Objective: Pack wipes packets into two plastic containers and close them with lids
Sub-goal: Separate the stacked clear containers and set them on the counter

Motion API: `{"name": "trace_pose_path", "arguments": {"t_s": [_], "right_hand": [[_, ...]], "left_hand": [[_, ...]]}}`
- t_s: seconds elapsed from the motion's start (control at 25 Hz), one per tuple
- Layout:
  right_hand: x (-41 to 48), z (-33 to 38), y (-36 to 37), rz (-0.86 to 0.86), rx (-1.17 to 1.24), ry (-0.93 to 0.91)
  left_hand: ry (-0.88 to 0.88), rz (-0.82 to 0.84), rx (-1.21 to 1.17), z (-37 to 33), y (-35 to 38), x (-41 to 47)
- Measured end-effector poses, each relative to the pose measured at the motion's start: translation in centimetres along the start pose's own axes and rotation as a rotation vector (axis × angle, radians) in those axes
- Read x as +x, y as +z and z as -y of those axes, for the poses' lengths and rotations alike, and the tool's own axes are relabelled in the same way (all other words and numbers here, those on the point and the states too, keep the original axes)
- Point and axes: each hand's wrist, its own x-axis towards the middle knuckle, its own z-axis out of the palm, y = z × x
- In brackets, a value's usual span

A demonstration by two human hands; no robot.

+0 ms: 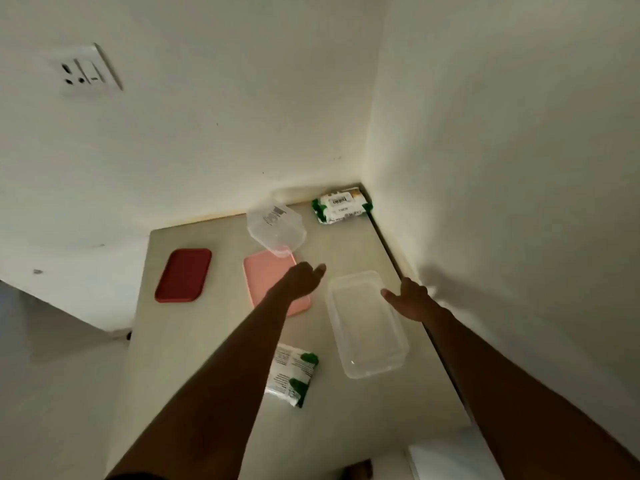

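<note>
A clear empty plastic container [367,327] lies upright on the pale table at the right. My right hand [410,296] rests at its far right rim, thumb out over it. My left hand [304,275] hovers above the pink lid [263,278], fingers loose, holding nothing. A second clear container [277,230] lies upside down or tilted behind the pink lid. A dark red lid [183,275] lies flat to the left. One green-and-white wipes packet [341,207] sits in the far corner; another [292,374] lies near my left forearm.
The table [225,244] is pushed into a corner, with white walls behind and to the right. A wall socket plate [86,72] is high on the back wall. A white object [450,459] shows at the bottom right edge.
</note>
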Motion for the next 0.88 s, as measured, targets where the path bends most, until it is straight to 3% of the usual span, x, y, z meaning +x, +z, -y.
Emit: {"name": "trace_pose_path", "arguments": {"t_s": [0.2, 0.48, 0.68, 0.88], "right_hand": [[-0.1, -3.1, 2.1, 0.128, 0.164, 0.033], [0.5, -2.4, 2.8, 0.152, 0.365, 0.036], [0.7, 0.5, 0.7, 0.146, 0.394, -0.008], [1.1, 4.4, -3.3, 0.058, 0.817, -0.041]], "left_hand": [[-0.103, 0.161, -0.1, -0.2, 8.0, -0.4], [-0.24, 0.187, -0.399, 0.2, 8.8, -0.5], [-0.175, 0.085, -0.462, 0.0, 5.9, -0.3], [-0.076, -0.052, -0.795, -2.2, 0.5, 0.5]]}}
